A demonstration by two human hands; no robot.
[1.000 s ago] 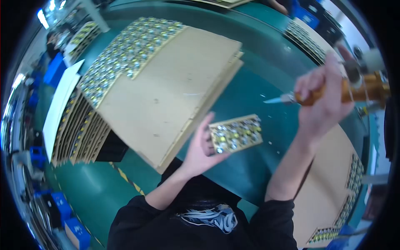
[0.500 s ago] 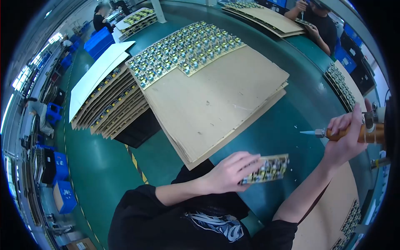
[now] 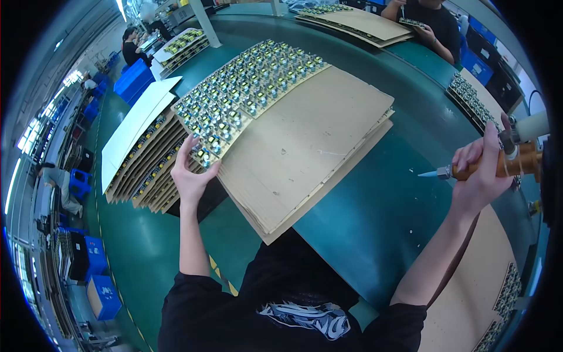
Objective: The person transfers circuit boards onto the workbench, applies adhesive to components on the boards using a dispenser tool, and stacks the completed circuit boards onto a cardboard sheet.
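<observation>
My left hand (image 3: 192, 180), part-spread, clasps the circuit board (image 3: 218, 139) — long axis seemingly running forward from it; my right hand (image 3: 478, 176), well apart, curls around the orange tool (image 3: 529, 161).

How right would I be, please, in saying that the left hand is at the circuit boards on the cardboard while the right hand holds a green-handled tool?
One detail is wrong: the head view shows that the tool in the right hand has an orange handle, not a green one. The left hand is at the circuit boards on the cardboard.
</observation>
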